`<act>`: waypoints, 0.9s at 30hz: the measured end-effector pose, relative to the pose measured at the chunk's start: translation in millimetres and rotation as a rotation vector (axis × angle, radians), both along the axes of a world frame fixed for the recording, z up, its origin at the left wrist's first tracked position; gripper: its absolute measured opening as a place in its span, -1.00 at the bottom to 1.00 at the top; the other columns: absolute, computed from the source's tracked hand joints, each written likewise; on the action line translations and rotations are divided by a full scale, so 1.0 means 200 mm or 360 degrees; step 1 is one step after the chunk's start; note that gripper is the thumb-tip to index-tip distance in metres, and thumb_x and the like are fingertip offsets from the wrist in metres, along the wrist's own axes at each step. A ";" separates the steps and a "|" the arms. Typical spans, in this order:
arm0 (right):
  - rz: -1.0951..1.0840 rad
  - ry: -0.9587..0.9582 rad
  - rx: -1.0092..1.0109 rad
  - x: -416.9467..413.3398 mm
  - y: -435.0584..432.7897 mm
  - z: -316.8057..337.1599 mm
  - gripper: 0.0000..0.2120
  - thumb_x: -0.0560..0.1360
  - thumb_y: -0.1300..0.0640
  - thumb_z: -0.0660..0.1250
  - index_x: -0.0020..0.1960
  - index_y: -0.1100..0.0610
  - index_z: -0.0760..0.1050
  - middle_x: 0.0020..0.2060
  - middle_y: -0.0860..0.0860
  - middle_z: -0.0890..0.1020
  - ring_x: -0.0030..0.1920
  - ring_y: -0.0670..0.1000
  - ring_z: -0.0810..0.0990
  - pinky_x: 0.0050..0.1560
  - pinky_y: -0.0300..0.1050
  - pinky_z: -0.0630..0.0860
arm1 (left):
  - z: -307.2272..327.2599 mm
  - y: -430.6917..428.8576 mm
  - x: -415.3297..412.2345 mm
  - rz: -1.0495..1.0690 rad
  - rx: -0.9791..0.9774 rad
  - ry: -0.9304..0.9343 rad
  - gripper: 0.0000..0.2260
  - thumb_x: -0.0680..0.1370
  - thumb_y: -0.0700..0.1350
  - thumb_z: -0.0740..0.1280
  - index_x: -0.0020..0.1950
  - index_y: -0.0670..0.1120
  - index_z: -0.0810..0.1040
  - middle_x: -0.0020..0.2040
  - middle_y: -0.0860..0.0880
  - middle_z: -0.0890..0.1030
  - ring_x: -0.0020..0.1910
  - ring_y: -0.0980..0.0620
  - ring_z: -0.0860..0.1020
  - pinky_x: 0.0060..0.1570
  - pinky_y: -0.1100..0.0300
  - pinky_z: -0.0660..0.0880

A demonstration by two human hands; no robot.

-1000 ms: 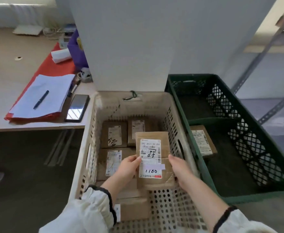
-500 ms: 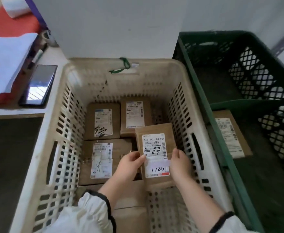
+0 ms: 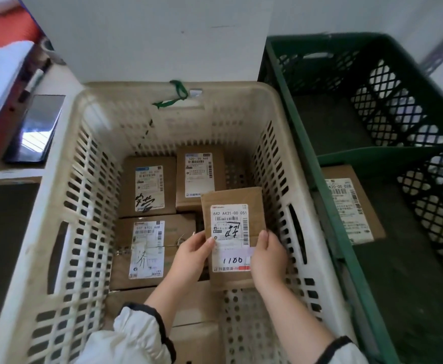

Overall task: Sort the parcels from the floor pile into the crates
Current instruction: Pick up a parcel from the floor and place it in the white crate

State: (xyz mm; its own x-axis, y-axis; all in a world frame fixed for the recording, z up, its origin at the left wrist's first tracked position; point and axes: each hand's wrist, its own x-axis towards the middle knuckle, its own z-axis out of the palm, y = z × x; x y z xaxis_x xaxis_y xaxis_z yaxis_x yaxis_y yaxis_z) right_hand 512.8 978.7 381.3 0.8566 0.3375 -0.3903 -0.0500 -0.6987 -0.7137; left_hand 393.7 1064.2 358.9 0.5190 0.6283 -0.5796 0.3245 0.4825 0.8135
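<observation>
We're gripping the brown parcel (image 3: 232,241) with left hand (image 3: 191,254) and right hand (image 3: 269,256) clamped on its sides, inside the beige crate (image 3: 65,206), right of centre

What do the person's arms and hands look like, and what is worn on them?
Both hands, the left hand and the right hand, are bare: no gloves, and no rings or watch visible. The forearms are uncovered. The white sleeves are pushed up, puffy and gathered, and each ends in a dark cuff.
</observation>
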 end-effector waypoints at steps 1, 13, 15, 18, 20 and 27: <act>0.0000 0.0022 -0.0005 -0.01 -0.01 -0.02 -0.69 0.64 0.07 0.01 -0.07 0.15 0.48 -0.23 -0.04 0.55 -0.26 -0.06 0.50 -0.36 -0.25 0.33 | 0.00 0.00 -0.01 -0.0005 -0.0001 0.0009 -0.85 0.60 -0.13 0.24 0.09 0.01 0.58 -0.02 0.10 0.69 -0.04 0.11 0.66 -0.22 0.31 0.56; 0.0147 0.0257 -0.0201 -0.07 -0.03 -0.08 -0.68 0.64 0.02 0.01 -0.12 0.13 0.43 -0.27 -0.01 0.50 -0.21 0.02 0.48 -0.29 -0.17 0.34 | 0.00 -0.05 -0.14 0.0005 0.0033 0.0255 -0.86 0.61 -0.10 0.23 -0.04 0.07 0.57 -0.08 0.13 0.69 -0.14 0.26 0.64 -0.28 0.40 0.52; 0.0121 0.0263 -0.0223 -0.04 0.02 -0.12 -0.70 0.65 0.02 0.00 -0.08 0.11 0.43 -0.23 -0.01 0.49 -0.23 -0.01 0.46 -0.28 -0.19 0.35 | -0.03 0.00 -0.11 -0.0041 0.0129 0.0350 -0.89 0.60 -0.07 0.25 -0.03 0.07 0.56 -0.13 0.16 0.67 -0.21 0.32 0.61 -0.35 0.45 0.47; 0.0131 0.0272 -0.0349 -0.02 0.07 -0.19 -0.69 0.65 0.02 -0.01 -0.09 0.13 0.42 -0.22 0.02 0.48 -0.25 0.01 0.44 -0.30 -0.18 0.30 | -0.11 0.07 -0.07 -0.0091 0.0277 0.0506 -0.86 0.59 -0.06 0.27 0.07 -0.01 0.59 -0.15 0.16 0.64 -0.19 0.24 0.60 -0.32 0.36 0.48; 0.0147 0.0289 -0.0387 -0.02 0.09 -0.25 -0.65 0.65 0.02 -0.02 -0.08 0.17 0.45 -0.22 0.03 0.49 -0.28 0.01 0.44 -0.32 -0.17 0.28 | -0.16 0.08 -0.06 -0.0123 0.0380 0.0619 -0.81 0.57 -0.05 0.29 0.11 -0.07 0.61 -0.07 0.07 0.67 -0.13 0.14 0.60 -0.20 0.25 0.51; 0.0080 0.0433 -0.0364 -0.03 0.11 -0.39 -0.62 0.65 0.00 0.00 0.17 0.18 0.50 -0.28 -0.05 0.42 -0.35 -0.10 0.37 -0.27 -0.17 0.30 | -0.29 0.06 -0.08 -0.0090 0.0711 0.0952 -0.74 0.52 0.05 0.35 0.14 -0.02 0.59 -0.03 0.07 0.64 -0.12 0.10 0.52 -0.19 0.21 0.41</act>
State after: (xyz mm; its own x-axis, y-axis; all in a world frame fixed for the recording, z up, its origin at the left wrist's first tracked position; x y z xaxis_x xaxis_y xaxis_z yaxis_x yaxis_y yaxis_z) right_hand 506.1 999.8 303.1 0.6956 0.2539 -0.6721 -0.1784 -0.8451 -0.5040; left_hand 377.4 1076.4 299.9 0.2339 0.8516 -0.4691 0.7876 0.1169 0.6050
